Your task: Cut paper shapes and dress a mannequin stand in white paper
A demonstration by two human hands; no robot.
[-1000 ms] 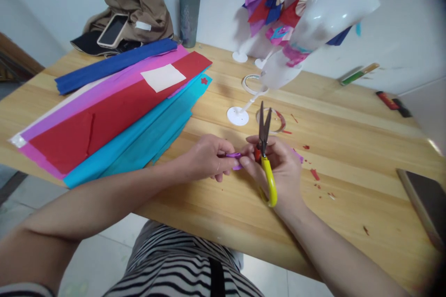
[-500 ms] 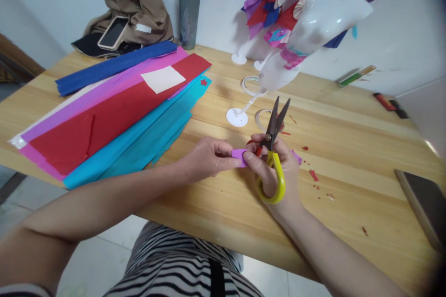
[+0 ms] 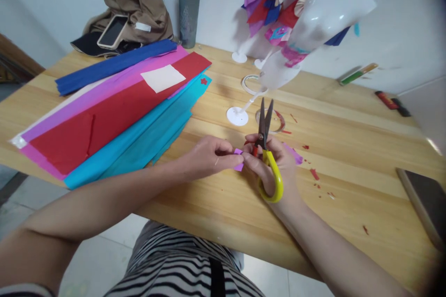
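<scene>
Between the fingertips of my left hand (image 3: 208, 158) is a small purple piece of paper (image 3: 239, 166), pinched at its left side. My right hand (image 3: 275, 167) meets it from the right, thumb tip touching the piece. Hooked on that same right hand are scissors (image 3: 266, 144) with a yellow and a red handle loop, their dark blades parted and pointing away from me. A purple scrap (image 3: 294, 154) lies on the table just beyond my right hand. The right fingers behind the scissors are partly hidden.
Layered coloured paper sheets (image 3: 114, 116) cover the table's left side. White mannequin stands (image 3: 237, 116) rise at the back, dressed in paper pieces. Tape rolls (image 3: 278, 121) and red scraps (image 3: 314, 174) lie nearby. A dark tablet-like object (image 3: 423, 204) sits right, a bottle (image 3: 190, 9) at the back.
The scissors in my right hand have shifted slightly left and turned more upright, their blades a little closer together. The purple piece has turned between my fingertips, and less of it shows.
</scene>
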